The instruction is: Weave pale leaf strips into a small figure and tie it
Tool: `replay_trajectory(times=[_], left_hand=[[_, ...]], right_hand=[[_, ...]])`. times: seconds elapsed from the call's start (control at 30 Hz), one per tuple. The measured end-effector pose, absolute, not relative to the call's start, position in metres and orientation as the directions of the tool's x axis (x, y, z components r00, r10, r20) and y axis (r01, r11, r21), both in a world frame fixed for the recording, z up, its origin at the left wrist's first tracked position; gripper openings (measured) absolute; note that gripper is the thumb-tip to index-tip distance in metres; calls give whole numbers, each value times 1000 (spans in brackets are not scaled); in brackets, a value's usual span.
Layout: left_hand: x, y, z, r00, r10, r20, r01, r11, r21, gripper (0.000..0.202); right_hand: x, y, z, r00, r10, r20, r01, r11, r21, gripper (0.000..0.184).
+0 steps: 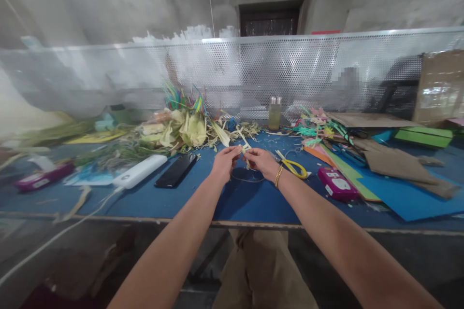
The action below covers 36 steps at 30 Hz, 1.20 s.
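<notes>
Both my hands meet over the middle of the blue table [253, 203]. My left hand [225, 161] and my right hand [260, 161] are closed in pinches on a pale strip of dried leaf [245, 145] that sticks up between them. A gold bracelet sits on my right wrist. Yellow-handled scissors [295, 168] lie just right of my right hand. A heap of dried leaves and husks [184, 131] lies behind my left hand.
A black phone [176, 171] and a white power bank [139, 171] with its cable lie at the left. A pink box [337, 183], coloured paper sheets [398, 193] and brown paper lie at the right. A small bottle [274, 113] stands before a perforated metal screen [253, 72].
</notes>
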<state>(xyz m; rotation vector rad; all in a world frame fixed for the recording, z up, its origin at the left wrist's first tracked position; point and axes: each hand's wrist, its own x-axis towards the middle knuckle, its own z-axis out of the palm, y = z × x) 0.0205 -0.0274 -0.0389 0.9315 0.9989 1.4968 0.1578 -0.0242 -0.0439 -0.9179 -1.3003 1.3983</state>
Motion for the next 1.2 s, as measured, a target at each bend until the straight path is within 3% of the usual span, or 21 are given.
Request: replay_trajectory(times=[0.2,0.37,0.5,0.67,0.8,1.03,1.2], left_hand=[[19,-29,-40,-155,987,40,-229,-75,970,34],[17,-28,-40,-193,970,145,0,-147,989,27],[12,-26,-42,-135,947,293,298,-243,923,22],[7,-21,-46,-29,942,334,575,-257,777,21],[9,-21,-45,-48,938,342,545,-263,797,21],[12,-29,-35,-208,955,212,151,-182,972,24],[13,-32,-32,-205,962,181,93,-165,982,25]], right_hand=[[157,-26,-44,-169,985,29,-160,2,-987,23],[161,-21,-48,-173,979,112,-65,102,-993,12],[168,-21,-46,-215,962,169,187,210,-960,9],[171,-24,-41,-261,935,241,578,352,-736,17],[169,-23,-42,-249,940,235,568,338,-751,17],[171,-19,-41,-199,974,107,246,155,-957,18],[171,-17,-42,-223,972,74,105,100,-989,17]])
